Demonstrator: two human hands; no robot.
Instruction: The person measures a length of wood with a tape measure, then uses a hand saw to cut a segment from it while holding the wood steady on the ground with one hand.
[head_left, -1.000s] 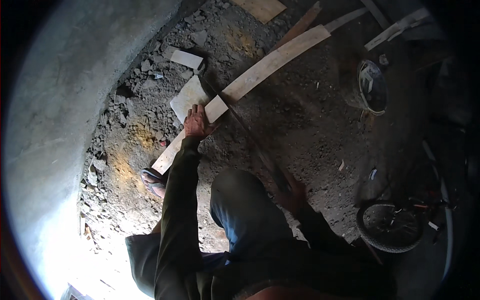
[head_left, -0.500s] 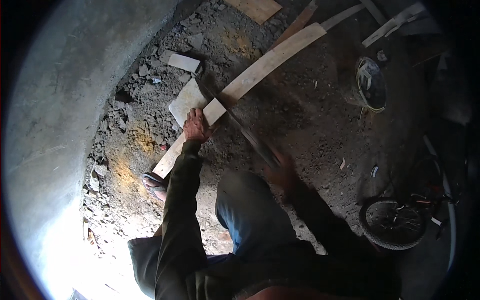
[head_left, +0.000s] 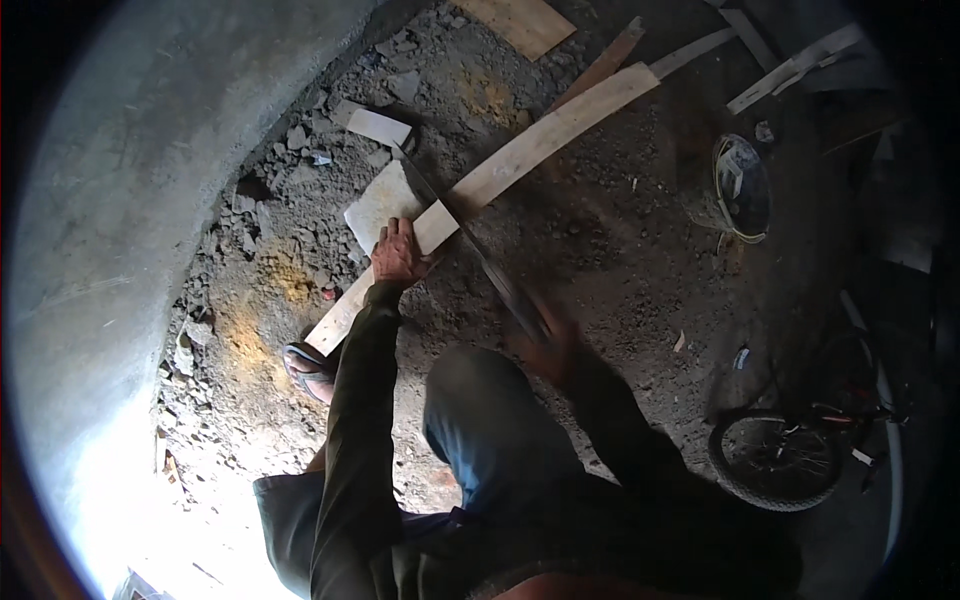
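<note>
A long pale wooden plank (head_left: 560, 130) lies slantwise across a flat whitish block (head_left: 378, 205) on the dirt floor. My left hand (head_left: 398, 255) is closed over the plank where it crosses the block. In my right hand (head_left: 548, 348), blurred by motion, is the handle end of a handsaw (head_left: 482, 258). Its blade crosses the plank just to the right of my left hand, and its tip points toward a smaller white block (head_left: 380, 127). A sandalled foot (head_left: 308, 370) is at the plank's near end, where it rests on or against the wood.
A curved concrete wall (head_left: 130, 230) rises on the left, with rubble along its base. Other boards (head_left: 520, 25) lie at the far side. To the right are a round container (head_left: 742, 190) and a bicycle wheel (head_left: 778, 460) beside a pale pipe (head_left: 893, 470).
My right hand and the saw have moved slightly forward and left along the blade's line. My left hand keeps its place on the plank. The whole view has shifted a little.
</note>
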